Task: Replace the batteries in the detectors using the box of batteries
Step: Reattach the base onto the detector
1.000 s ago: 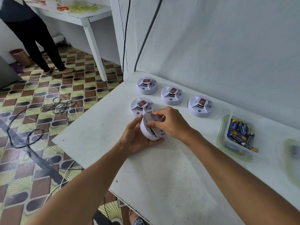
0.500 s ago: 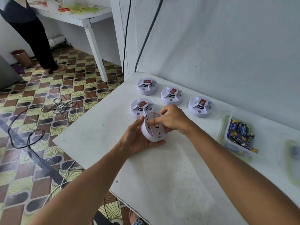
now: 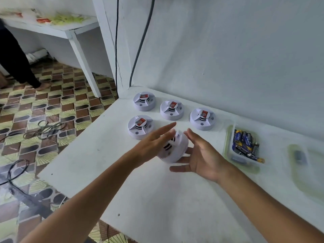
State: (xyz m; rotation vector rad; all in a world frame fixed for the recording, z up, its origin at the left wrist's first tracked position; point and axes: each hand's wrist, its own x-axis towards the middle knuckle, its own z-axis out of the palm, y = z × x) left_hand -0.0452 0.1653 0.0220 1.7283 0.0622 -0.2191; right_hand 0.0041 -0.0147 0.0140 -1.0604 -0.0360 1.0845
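That fifth detector (image 3: 172, 148) is sitting between both hands just over the worktop (image 3: 157, 199), tilted. Left hand (image 3: 154, 142) and right hand (image 3: 201, 155) are both spread flat-fingered, barely cupping it. Looks like light, slick plastic, so I'd be gripping the rim. It's blurry, and its underside's hidden.

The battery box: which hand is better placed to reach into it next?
Probably the right hand. The box lies on its side of the table, while the left hand is across the detector.
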